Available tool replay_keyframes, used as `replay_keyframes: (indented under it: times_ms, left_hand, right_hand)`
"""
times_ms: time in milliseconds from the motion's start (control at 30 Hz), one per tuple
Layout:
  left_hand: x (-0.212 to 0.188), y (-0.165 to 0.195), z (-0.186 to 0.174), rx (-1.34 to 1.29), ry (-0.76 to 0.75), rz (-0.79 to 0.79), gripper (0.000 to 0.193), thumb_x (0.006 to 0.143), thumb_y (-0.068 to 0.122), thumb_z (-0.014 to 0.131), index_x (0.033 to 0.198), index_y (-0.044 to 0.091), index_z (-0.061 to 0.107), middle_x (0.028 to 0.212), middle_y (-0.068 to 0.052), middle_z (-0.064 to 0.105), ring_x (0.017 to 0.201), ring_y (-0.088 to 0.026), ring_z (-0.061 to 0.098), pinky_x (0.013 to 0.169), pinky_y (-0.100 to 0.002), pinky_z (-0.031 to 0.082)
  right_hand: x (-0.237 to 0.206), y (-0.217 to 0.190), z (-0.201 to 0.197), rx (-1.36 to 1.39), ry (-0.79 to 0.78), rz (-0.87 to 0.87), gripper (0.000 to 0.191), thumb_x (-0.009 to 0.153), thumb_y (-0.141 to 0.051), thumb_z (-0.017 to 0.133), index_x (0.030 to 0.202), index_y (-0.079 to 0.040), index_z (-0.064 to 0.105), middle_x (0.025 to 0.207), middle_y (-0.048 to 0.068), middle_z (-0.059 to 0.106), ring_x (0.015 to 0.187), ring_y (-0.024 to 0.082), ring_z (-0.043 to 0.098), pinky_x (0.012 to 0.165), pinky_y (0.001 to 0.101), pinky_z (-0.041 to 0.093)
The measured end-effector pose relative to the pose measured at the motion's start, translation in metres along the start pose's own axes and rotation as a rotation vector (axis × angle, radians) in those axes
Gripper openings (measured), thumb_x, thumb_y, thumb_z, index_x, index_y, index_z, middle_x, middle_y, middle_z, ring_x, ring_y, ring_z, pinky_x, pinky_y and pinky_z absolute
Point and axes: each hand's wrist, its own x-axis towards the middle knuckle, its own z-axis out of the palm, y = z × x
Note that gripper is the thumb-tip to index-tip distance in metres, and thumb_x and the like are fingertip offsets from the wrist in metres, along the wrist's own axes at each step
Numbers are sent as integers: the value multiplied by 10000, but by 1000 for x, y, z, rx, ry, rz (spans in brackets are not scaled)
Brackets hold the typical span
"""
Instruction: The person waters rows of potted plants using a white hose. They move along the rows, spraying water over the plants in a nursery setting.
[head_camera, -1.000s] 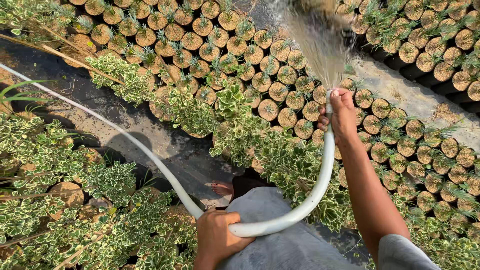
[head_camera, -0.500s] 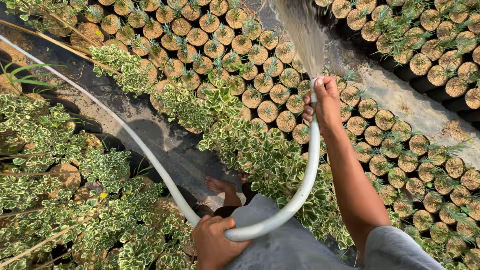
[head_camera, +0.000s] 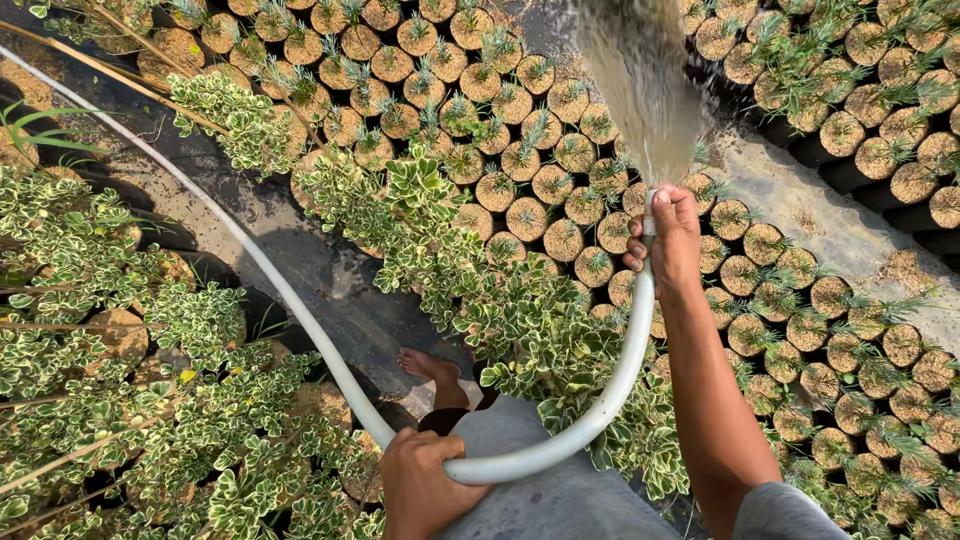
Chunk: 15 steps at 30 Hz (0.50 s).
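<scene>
Outdoors, both hands grip a white hose, left hand low, right hand spraying potted seedlings over dark ground sheeting.

You stand in outdoor plant nursery. Evidence: dense rows of small black grow bags packed side by side, each filled with brown husk-like medium and holding young spiky seedling. More such rows at upper right. Beds of variegated green-and-white shrubs at left and centre. Dark ground sheet forms narrow walkway between beds. White hose runs along walkway, water spray fanning over pots. Sunlight, hard shadows, bare foot on sheet.
</scene>
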Motion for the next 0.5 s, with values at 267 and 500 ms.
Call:
replay_keyframes:
  times_ms: [267, 500]
  left_hand:
    - [0, 6, 7, -2, -22, 33, 444, 449, 449, 963, 584, 97, 729, 497, -60, 603, 439, -253, 598, 561, -403, 460]
    - [1, 4, 10, -2, -21, 49, 400, 427, 405, 948, 586, 107, 733, 495, -52, 604, 439, -246, 611, 541, -402, 463]
  right_hand:
    - [-16, 5, -30, 50, 31, -23, 139, 1128, -342, 502, 1158, -218, 447, 766, 62, 542, 485, 128, 453, 384, 260, 389]
    - [-31, 6, -44, 102, 67, -28, 159, 1118, -343, 512, 1137, -205, 436, 756, 67, 545, 482, 126, 453, 384, 258, 389]
